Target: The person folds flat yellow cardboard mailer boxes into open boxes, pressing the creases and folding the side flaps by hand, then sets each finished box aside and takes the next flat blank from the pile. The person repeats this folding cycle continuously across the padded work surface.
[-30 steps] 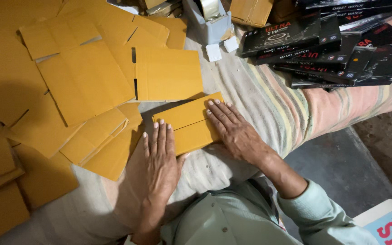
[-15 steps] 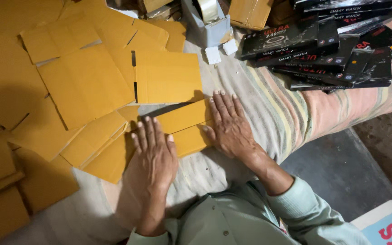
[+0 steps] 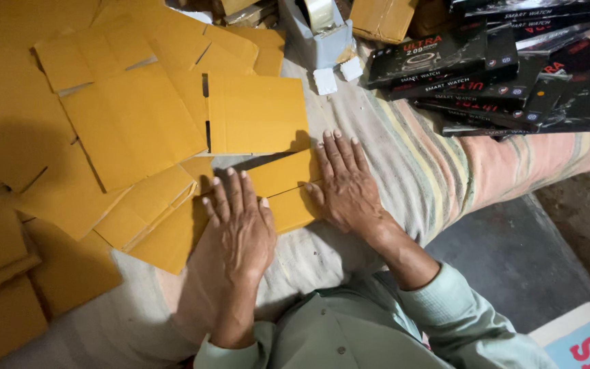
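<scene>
Both hands, left [image 3: 237,229] and right [image 3: 346,184], press flat, fingers spread, on a left-right lying cardboard sheet [image 3: 285,188].

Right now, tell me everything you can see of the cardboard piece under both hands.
The cardboard piece is a flat, yellow-brown blank with a crease or slit running across its middle. It lies tilted on the striped cloth, partly overlapping other blanks. The left hand presses flat on its left end, the right hand on its right edge.

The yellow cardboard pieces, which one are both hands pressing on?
The folded cardboard piece nearest the person. The left hand and right hand both lie flat on it. The other cardboard sheets lie untouched.
</scene>
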### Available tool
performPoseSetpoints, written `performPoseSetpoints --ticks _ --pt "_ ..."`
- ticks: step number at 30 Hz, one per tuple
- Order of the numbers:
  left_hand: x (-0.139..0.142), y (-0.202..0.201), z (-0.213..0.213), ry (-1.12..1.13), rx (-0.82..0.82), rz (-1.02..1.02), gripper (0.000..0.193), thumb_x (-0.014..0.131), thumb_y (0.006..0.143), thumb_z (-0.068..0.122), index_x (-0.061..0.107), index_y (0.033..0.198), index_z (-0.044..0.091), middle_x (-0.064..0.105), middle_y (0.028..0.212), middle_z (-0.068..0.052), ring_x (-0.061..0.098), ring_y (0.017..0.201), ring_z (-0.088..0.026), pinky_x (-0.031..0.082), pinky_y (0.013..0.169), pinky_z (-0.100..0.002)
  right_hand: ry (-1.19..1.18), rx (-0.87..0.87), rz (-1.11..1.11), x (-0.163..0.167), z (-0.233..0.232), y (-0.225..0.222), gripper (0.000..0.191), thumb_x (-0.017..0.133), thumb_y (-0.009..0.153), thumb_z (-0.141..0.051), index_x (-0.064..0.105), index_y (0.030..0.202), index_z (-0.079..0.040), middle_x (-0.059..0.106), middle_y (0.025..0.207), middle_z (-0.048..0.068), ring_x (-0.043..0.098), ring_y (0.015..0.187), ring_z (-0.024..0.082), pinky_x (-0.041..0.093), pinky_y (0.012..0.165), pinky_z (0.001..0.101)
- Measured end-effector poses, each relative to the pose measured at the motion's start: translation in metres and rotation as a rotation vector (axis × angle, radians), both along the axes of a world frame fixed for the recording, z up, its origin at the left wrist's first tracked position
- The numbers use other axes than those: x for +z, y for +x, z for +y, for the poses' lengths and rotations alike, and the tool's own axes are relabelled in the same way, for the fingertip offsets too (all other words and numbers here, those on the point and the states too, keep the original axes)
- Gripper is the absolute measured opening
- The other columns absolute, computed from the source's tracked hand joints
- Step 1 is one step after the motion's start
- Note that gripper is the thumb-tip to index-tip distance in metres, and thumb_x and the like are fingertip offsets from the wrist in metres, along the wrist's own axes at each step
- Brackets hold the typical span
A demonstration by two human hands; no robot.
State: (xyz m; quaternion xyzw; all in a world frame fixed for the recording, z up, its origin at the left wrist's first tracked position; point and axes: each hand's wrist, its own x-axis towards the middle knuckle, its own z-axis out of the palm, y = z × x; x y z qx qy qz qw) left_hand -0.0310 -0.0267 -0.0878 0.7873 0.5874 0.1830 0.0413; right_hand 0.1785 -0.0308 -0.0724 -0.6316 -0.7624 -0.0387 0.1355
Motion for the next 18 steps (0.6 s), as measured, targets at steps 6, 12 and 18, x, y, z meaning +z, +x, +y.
performPoseSetpoints --ticks 6,12,18 --pt "0.000 0.024 0.014 -0.009 -0.028 0.093 0.062 0.043 0.104 0.034 0.036 0.155 -0.001 0.026 0.164 -0.022 0.014 0.153 -0.045 0.005 0.121 -0.063 0.014 -0.033 -0.047 0.000 0.010 -0.015 0.075 0.045 0.100 -0.048 0.043 0.149 0.009 0.037 0.159 0.028 0.021 0.154 0.042 0.006 0.126 0.0539" --pt "0.015 0.046 0.022 -0.054 -0.055 0.012 0.055 0.047 0.102 0.030 0.045 0.151 0.006 0.043 0.155 -0.018 0.029 0.150 -0.039 0.013 0.119 -0.069 -0.007 -0.067 -0.090 0.003 0.019 -0.023 0.075 0.043 0.101 -0.050 0.045 0.150 0.007 0.040 0.158 0.026 0.023 0.154 0.038 0.006 0.127 0.0559" --pt "0.017 0.023 0.014 0.008 -0.051 -0.115 0.053 0.047 0.102 0.027 0.046 0.150 0.005 0.043 0.154 -0.022 0.033 0.144 -0.044 0.025 0.115 -0.060 0.022 0.014 0.083 -0.002 0.010 -0.004 0.081 0.045 0.101 -0.051 0.034 0.154 0.009 0.031 0.162 0.030 0.022 0.154 0.040 0.009 0.125 0.0534"
